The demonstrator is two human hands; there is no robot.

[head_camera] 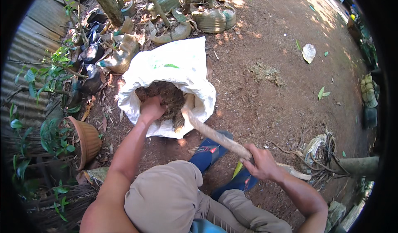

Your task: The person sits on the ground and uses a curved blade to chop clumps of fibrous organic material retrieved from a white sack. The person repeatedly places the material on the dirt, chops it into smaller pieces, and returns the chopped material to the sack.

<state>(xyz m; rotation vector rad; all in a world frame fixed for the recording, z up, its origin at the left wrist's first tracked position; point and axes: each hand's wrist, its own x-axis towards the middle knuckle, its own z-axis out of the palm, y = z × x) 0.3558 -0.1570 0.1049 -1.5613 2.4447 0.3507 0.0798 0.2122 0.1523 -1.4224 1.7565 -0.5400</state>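
A white woven plastic sack [174,63] stands before me, its mouth rolled back and facing me. Dark, crumbly soil-like material [161,91] fills the inside. My left hand [151,108] reaches into the mouth with curled fingers against this material; whether they grip any of it is hidden. In my right hand [259,161] is the near end of a pale, slightly bent wooden stick [214,135]. The stick slants across the sack's lower right rim, and its far end goes inside.
My dark blue shoes [206,153] are below the sack. A tipped terracotta-coloured pot [88,141] lies left, near corrugated metal sheeting [40,46]. Several bagged plants [213,18] line the far side. At right are a tree trunk [357,166] and tangled roots.
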